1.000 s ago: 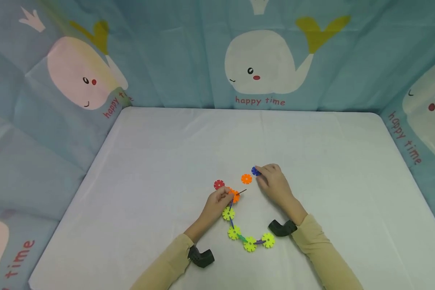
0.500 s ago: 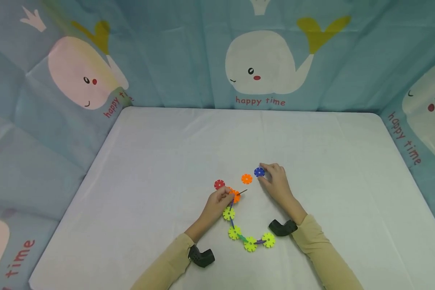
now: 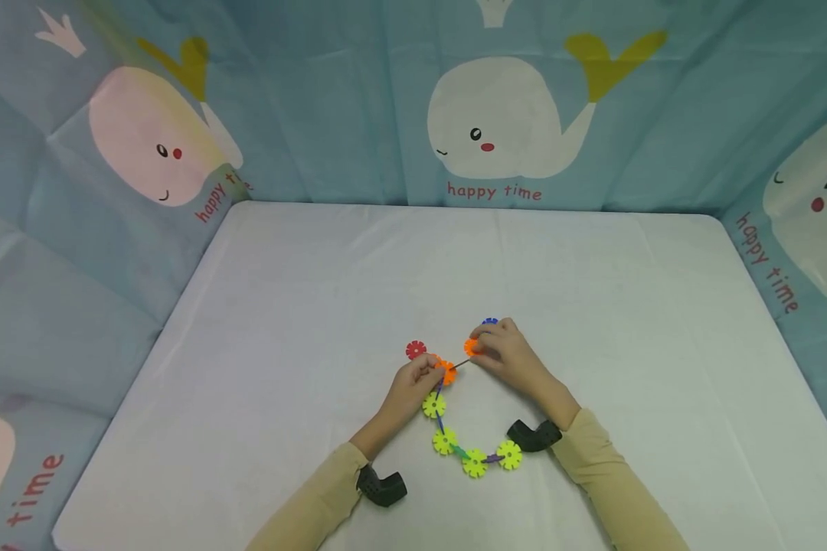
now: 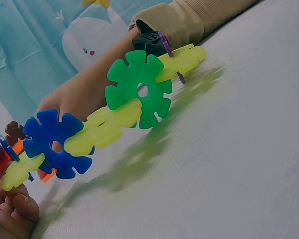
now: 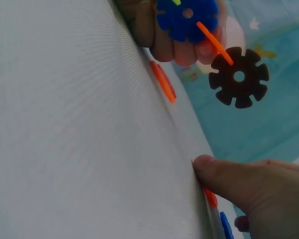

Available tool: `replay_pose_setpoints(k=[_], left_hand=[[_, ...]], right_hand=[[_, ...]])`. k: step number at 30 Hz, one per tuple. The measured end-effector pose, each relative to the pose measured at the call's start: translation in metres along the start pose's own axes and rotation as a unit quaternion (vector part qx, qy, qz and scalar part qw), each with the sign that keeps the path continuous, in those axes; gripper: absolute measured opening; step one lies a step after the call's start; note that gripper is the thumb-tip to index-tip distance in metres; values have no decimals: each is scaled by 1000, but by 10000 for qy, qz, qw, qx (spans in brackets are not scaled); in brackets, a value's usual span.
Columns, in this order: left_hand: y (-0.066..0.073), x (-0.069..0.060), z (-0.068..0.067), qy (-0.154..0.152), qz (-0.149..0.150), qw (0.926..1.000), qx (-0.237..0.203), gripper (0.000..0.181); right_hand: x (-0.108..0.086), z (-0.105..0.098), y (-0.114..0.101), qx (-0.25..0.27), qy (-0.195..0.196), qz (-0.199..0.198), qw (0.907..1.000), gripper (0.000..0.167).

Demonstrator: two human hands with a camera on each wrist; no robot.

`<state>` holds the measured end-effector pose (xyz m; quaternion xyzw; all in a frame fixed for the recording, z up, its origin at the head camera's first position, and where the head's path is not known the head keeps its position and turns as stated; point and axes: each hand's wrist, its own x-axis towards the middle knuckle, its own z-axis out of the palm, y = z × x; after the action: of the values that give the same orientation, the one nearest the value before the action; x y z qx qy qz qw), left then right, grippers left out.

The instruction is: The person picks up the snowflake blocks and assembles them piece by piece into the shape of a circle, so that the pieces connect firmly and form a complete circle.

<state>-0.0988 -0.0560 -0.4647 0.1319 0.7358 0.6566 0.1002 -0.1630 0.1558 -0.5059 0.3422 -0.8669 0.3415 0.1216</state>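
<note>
My left hand [image 3: 415,380] pinches the upper end of a chain of slotted snowflake discs, near an orange snowflake disc [image 3: 448,373]. A dark brown snowflake disc [image 5: 239,77] juts from that end. Yellow, blue and green discs [image 4: 139,89] make up the rest of the chain, which curves toward the front and ends at a yellow disc [image 3: 509,455] with a purple one slotted in beside it. My right hand [image 3: 513,353] holds a loose orange snowflake disc [image 3: 472,347] by its edges, low at the table; its fingers partly hide it.
A blue snowflake disc [image 3: 489,321] lies just behind the right hand. Beyond the left fingers is a red snowflake disc [image 3: 416,350]. Whale-printed curtains [image 3: 358,115] border the white table [image 3: 303,291]. Black wrist devices [image 3: 382,487] sit at both cuffs.
My right hand has left the blue disc, which now lies slightly farther right than at first, and has moved left and nearer onto the loose orange disc. My left hand stays still.
</note>
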Motion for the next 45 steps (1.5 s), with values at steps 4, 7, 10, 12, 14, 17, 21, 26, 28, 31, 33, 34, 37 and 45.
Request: replay_pose_setpoints(k=[4, 7, 10, 12, 14, 17, 21, 26, 28, 31, 33, 34, 37, 45], left_hand=[[-1, 0, 0, 26, -41, 10000, -8, 12], [-3, 0, 0, 28, 2, 10000, -28, 12], [-4, 0, 1, 44, 69, 10000, 6, 12], [-5, 0, 1, 56, 100, 9999, 27, 12], [-4, 0, 1, 70, 155, 9998, 81, 11], [-4, 1, 1, 81, 240, 9996, 91, 11], [-3, 1, 1, 40, 252, 9996, 90, 11], [-3, 2, 0, 46, 189, 9997, 175, 11], [-3, 2, 0, 51, 156, 9997, 191, 10], [-2, 1, -1, 26, 108, 9998, 190, 10], [-3, 1, -1, 10, 93, 9998, 184, 10], [-3, 0, -1, 8, 93, 9998, 177, 10], [-2, 0, -1, 15, 79, 9999, 138, 11], [-1, 0, -1, -6, 5, 10000, 22, 12]], right_hand=[[1, 1, -1, 475, -72, 115, 9988, 19], [0, 0, -4, 758, 24, 438, 9962, 23], [-1, -2, -7, 1372, 99, 1020, 9852, 18], [-2, -4, -9, 2155, 136, 1457, 9655, 13], [-2, -6, -10, 3034, 137, 1868, 9343, 10], [-2, -9, -12, 4038, 111, 2273, 8861, 8], [-2, -11, -12, 4534, 18, 2515, 8551, 10], [-1, -10, -11, 4792, -121, 2448, 8428, 12], [-1, -9, -11, 4862, -187, 2392, 8403, 11], [-2, -9, -10, 4999, -269, 2390, 8320, 11], [-2, -9, -10, 5150, -321, 2487, 8197, 12], [-3, -9, -10, 5236, -344, 2555, 8120, 12], [-3, -10, -12, 5482, -397, 2742, 7891, 12], [-4, -10, -10, 5728, -395, 2707, 7727, 11]])
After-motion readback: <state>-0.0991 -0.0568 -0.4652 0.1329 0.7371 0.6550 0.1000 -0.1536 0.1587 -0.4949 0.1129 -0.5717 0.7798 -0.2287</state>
